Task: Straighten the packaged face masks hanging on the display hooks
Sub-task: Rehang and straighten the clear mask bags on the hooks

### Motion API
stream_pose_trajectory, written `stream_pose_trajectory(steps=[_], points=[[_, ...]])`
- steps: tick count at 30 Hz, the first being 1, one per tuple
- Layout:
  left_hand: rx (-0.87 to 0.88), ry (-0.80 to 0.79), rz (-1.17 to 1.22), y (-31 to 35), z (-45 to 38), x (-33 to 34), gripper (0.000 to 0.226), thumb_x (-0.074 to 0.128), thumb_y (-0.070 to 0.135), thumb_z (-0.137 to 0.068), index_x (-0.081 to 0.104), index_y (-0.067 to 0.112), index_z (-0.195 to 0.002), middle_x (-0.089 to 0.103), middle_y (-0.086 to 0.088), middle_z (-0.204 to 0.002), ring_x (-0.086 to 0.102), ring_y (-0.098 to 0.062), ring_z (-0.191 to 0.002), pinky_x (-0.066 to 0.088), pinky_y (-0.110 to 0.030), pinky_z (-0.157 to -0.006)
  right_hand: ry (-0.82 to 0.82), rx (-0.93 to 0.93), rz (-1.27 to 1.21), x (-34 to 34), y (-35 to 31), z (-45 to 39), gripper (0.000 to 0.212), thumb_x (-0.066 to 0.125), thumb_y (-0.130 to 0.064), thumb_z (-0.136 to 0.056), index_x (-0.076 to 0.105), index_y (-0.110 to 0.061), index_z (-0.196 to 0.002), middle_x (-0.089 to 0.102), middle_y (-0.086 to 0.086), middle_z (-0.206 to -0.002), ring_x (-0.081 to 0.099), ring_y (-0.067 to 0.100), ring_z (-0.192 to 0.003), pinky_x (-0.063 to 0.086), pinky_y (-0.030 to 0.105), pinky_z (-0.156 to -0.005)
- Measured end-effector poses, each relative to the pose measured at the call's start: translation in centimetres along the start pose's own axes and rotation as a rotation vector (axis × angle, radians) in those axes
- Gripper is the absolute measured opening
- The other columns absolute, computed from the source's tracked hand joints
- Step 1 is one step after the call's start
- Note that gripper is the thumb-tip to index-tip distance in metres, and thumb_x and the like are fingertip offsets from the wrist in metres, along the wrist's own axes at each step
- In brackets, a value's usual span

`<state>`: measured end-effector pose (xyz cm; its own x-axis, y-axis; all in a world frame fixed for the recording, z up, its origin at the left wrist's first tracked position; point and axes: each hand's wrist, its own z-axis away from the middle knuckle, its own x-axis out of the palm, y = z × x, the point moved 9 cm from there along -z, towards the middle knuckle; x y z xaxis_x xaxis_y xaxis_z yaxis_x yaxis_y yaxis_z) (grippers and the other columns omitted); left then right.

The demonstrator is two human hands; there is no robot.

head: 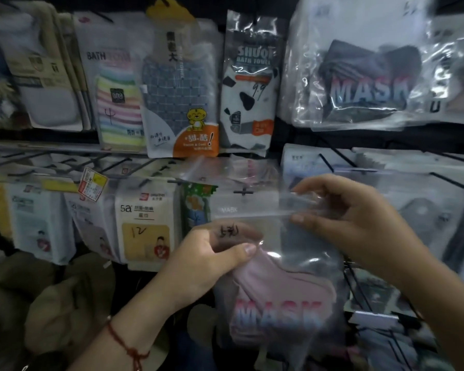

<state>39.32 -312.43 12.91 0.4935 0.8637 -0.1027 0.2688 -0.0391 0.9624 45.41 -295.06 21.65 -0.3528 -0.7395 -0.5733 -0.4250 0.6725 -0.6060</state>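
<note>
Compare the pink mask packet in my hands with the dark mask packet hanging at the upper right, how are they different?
The pink mask packet holds a pink mask; the dark mask packet holds a dark grey one. The pink packet is gripped by the left hand and right hand, tilted; the dark packet hangs on the display, untouched. The pink packet sits low and close; the dark one is higher up. Both are clear plastic bags printed MASK.
</note>
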Motion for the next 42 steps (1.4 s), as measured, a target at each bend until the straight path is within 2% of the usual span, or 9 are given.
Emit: stream_pose_trajectory(steps=[3, 7, 12, 16, 23, 31, 35, 39, 42], points=[[0.034, 0.012, -0.042, 1.9, -0.4, 0.5, 0.038, 0.078, 0.025, -0.074, 0.069, 0.023, -0.110, 0.077, 0.005, -0.104, 0.072, -0.013, -0.101, 0.056, -0.021, -0.080, -0.020, 0.001, -0.028, -1.6, 0.5, -0.1, 0.032, 0.074, -0.051, -0.064, 0.068, -0.038, -0.093, 0.064, 0.004, -0.077, 0.062, 0.026, -0.068, 0.056, 0.048, -0.064], [0.121, 0.009, -0.213, 6.0, -1.8, 1.0, 0.040, 0.071, 0.037, -0.076, 0.067, 0.036, -0.115, 0.077, 0.000, -0.101, 0.074, -0.017, -0.090, 0.059, -0.027, -0.069, -0.087, 0.009, -0.063, -2.8, 1.3, 0.0, 0.018, 0.078, -0.030, -0.072, 0.068, -0.031, -0.088, 0.063, -0.020, -0.069, 0.059, 0.001, -0.059, 0.048, 0.018, -0.058], [0.154, -0.089, -0.523, 8.9, -3.7, 3.2, 0.011, 0.070, 0.021, -0.090, 0.074, 0.030, -0.096, 0.077, 0.006, -0.083, 0.073, -0.015, -0.076, 0.062, -0.031, -0.068, -0.100, 0.013, -0.067, -4.9, 1.6, 0.3, 0.016, 0.075, -0.029, -0.072, 0.072, -0.029, -0.088, 0.074, -0.014, -0.084, 0.070, 0.003, -0.080, 0.059, 0.030, -0.079], [0.211, -0.077, -0.576, 11.1, -4.9, 5.2, 0.004, 0.075, 0.019, -0.087, 0.075, 0.022, -0.088, 0.076, 0.003, -0.076, 0.072, -0.017, -0.070, 0.061, -0.031, -0.063, -0.087, -0.009, 0.028, -8.0, 1.5, 0.5, 0.017, 0.074, -0.038, -0.074, 0.075, -0.035, -0.090, 0.074, -0.009, -0.081, 0.071, 0.011, -0.076, 0.060, 0.039, -0.077], [0.297, 0.010, -0.563, 15.1, -6.5, 8.9, 0.005, 0.076, 0.021, -0.086, 0.073, 0.018, -0.085, 0.074, 0.002, -0.072, 0.067, -0.011, -0.062, 0.058, -0.026, -0.056, 0.021, -0.240, 0.587, -12.5, -2.0, -0.2, 0.022, 0.076, -0.032, -0.082, 0.070, -0.037, -0.103, 0.056, -0.020, -0.074, 0.054, -0.003, -0.070, 0.042, 0.016, -0.064], [0.321, -0.037, -0.675, 18.4, -6.4, 11.0, 0.003, 0.073, 0.023, -0.088, 0.073, 0.021, -0.090, 0.076, 0.009, -0.081, 0.071, -0.009, -0.075, 0.059, -0.025, -0.063, 0.093, -0.213, 0.680, -17.9, -1.8, -0.3, 0.007, 0.069, -0.037, -0.087, 0.072, -0.034, -0.093, 0.071, -0.018, -0.079, 0.065, 0.002, -0.071, 0.057, 0.031, -0.069], [0.442, 0.095, -0.772, 22.0, -6.6, 9.6, 0.006, 0.074, 0.022, -0.088, 0.071, 0.027, -0.087, 0.073, 0.015, -0.079, 0.068, -0.001, -0.069, 0.050, -0.018, -0.060, 0.212, -0.238, 0.679, -21.4, -2.8, -0.1, 0.006, 0.065, -0.028, -0.090, 0.068, -0.034, -0.090, 0.065, -0.021, -0.076, 0.059, -0.001, -0.066, 0.051, 0.024, -0.063], [0.569, 0.191, -0.794, 25.7, -6.6, 9.3, 0.020, 0.069, 0.024, -0.093, 0.068, 0.040, -0.105, 0.068, 0.022, -0.091, 0.068, -0.003, -0.074, 0.051, -0.017, -0.061, 0.143, -0.381, 0.726, -20.2, -4.8, -0.5, 0.008, 0.057, -0.023, -0.094, 0.061, -0.029, -0.090, 0.067, -0.015, -0.115, 0.063, 0.010, -0.099, 0.054, 0.030, -0.082], [0.726, 0.254, -0.876, 28.2, -6.4, 10.2, 0.029, 0.064, 0.019, -0.097, 0.069, 0.043, -0.113, 0.067, 0.022, -0.087, 0.066, -0.008, -0.073, 0.050, -0.019, -0.060, 0.066, -0.537, 0.769, -18.3, -6.5, -1.2, 0.014, 0.056, -0.015, -0.094, 0.052, -0.025, -0.086, 0.045, -0.004, -0.150, 0.050, 0.016, -0.131, 0.046, 0.030, -0.097]])
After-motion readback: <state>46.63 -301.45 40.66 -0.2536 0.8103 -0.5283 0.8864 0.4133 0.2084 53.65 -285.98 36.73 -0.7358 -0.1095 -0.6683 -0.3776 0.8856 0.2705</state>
